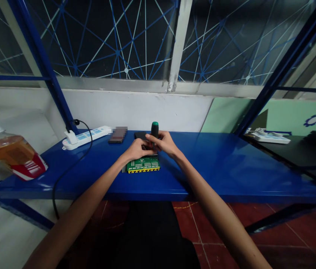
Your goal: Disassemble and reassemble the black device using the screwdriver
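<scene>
Biggest first: a big window w/ blue and white lines all over the glass, then the blue table below it. Bottle of orange-brown drink w/ a red label on the left side. White power strip toward the back left, a plug in its left end, black cord running down over the front edge. Green circuit board lies flat around mid-table, yellow row facing the person, both hands at its far side. Dark phone just right of the strip.

Right hand is gripping a screwdriver — black handle, green top, standing abt upright over the board's far right part. Left hand has its fingers bent in near the shaft — tbh can't tell if it's pinching anything, fingertips are too small/hidden.
</scene>
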`<move>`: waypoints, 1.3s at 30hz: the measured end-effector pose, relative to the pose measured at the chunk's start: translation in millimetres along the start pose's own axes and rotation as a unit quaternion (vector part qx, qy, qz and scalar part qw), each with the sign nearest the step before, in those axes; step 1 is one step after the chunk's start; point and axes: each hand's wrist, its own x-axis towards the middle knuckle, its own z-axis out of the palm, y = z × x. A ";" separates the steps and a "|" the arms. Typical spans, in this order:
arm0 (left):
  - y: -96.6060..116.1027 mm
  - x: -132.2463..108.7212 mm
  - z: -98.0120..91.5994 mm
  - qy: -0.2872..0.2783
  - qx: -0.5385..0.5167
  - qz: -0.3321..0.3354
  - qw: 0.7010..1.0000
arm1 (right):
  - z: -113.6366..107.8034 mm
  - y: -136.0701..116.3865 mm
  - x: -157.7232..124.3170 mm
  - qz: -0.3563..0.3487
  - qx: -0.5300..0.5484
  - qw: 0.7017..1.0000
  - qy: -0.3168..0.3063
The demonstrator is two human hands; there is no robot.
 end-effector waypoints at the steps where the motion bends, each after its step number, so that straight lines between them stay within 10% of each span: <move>1: 0.2 -0.2 -0.4 -0.011 -0.006 0.005 1.000 | -0.1 0.3 0.3 0.000 -0.002 1.000 0.003; 39: 6.8 -0.3 -2.5 0.002 0.038 -0.008 0.999 | -1.8 0.3 2.4 0.011 0.066 0.997 0.035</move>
